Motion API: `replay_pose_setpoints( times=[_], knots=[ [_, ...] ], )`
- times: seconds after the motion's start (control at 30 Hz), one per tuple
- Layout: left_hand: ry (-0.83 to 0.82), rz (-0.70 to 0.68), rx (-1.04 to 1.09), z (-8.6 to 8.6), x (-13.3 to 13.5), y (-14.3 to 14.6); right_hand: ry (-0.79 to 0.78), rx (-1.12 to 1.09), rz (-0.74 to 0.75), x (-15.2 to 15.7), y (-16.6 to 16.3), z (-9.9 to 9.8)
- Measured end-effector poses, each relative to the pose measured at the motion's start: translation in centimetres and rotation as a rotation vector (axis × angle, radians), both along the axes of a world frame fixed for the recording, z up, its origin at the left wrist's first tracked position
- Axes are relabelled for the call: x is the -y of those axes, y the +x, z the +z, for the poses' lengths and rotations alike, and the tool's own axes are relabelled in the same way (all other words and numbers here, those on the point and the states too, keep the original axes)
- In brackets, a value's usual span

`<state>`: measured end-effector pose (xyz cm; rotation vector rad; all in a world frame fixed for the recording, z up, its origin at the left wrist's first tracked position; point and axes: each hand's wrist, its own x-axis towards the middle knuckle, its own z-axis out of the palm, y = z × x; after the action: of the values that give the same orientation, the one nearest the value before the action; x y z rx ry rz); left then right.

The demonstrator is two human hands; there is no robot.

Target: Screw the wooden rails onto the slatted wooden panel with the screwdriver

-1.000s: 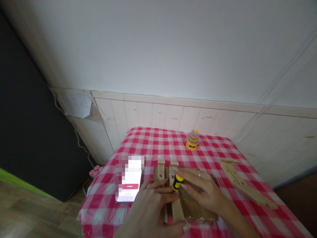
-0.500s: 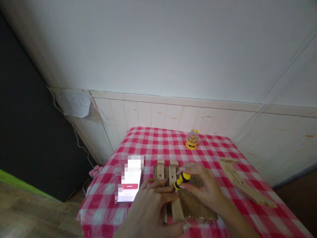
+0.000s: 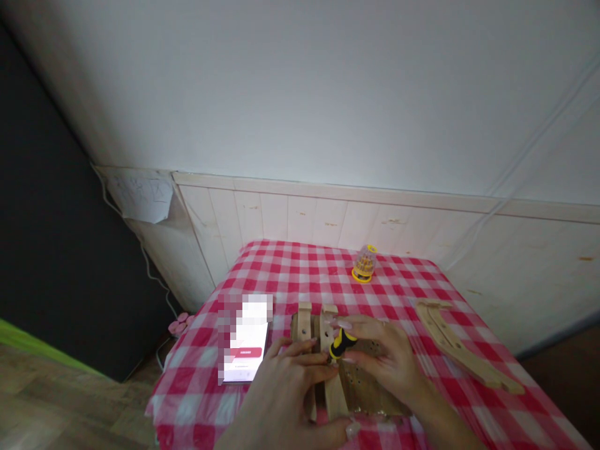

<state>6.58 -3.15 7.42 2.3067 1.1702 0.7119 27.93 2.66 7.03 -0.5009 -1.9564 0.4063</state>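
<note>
A flat wooden board (image 3: 370,390) with rows of small holes lies near the front of the red-and-white checked table (image 3: 304,275). Two pale wooden slats (image 3: 328,350) stand across its left part. My left hand (image 3: 288,400) presses down on the slats, fingers spread flat. My right hand (image 3: 382,359) is closed round a short yellow-and-black screwdriver (image 3: 338,344), whose tip rests on a slat beside my left fingertips.
A phone (image 3: 246,340) with a lit screen lies left of the board. A yellow bit holder (image 3: 364,264) stands at the back of the table. Curved wooden pieces (image 3: 462,350) lie on the right. A white panelled wall runs behind; the floor drops off at left.
My right hand has turned the screwdriver handle back and forth on the spot, its fingers shifting round it. My left hand has stayed on the slats.
</note>
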Motion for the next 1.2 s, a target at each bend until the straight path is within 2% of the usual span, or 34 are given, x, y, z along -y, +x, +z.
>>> replay_pose_setpoints(
  times=[0.17, 0.3, 0.5, 0.67, 0.8, 0.93, 1.1, 1.2],
  knots=[
    [0.044, 0.02, 0.025, -0.4, 0.1, -0.1, -0.054, 0.122, 0.088, 0.2, 0.1, 1.2],
    [0.023, 0.019, 0.016, 0.1, 0.1, -0.1, -0.062, 0.07, 0.122, 0.0, 0.0, 1.0],
    [-0.008, 0.011, 0.011, 0.5, 0.1, -0.1, -0.075, 0.054, 0.053, 0.1, -0.3, 0.9],
    [-0.053, -0.001, -0.023, 0.8, 0.1, -0.1, -0.104, 0.172, -0.079, 0.5, -0.1, 0.6],
    [-0.076, -0.002, -0.04, 1.1, 0.1, -0.1, -0.125, 0.173, -0.013, 0.5, -0.3, 1.0],
    [-0.067, -0.012, -0.067, 1.2, 0.1, -0.1, -0.09, 0.061, -0.068, 0.5, -0.7, 1.3],
    [-0.011, -0.002, -0.044, 0.9, 0.1, 0.0, -0.216, 0.041, 0.005, 0.8, -1.0, 0.5],
    [0.001, -0.007, -0.025, 0.9, 0.1, 0.0, -0.198, 0.03, -0.046, 0.6, -1.0, -0.2]
  ],
)
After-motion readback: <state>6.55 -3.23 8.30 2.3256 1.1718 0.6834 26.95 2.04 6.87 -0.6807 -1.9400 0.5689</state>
